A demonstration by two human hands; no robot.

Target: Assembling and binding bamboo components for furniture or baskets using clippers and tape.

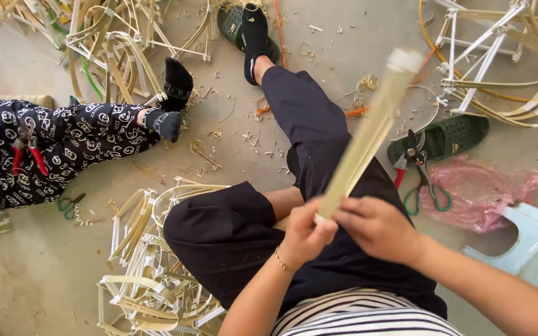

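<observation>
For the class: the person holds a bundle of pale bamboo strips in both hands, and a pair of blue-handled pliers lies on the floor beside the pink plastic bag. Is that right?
Not quite. In the head view the pliers beside the pink plastic bag have red handles, not blue. The rest holds: the left hand and right hand both grip the bundle of pale bamboo strips.

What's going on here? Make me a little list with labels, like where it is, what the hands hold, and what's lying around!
Place: concrete floor, person sitting on it
Left hand: grips the bottom of a bundle of bamboo strips
Right hand: also on the bundle's bottom end
Bundle: tilted up and away, top end blurred
Near the right hand: pliers, green sandal, pink plastic bag
Left of the knee: pile of bent bamboo frames
Another person: patterned trouser leg at far left
Floor: shavings scattered about
</observation>
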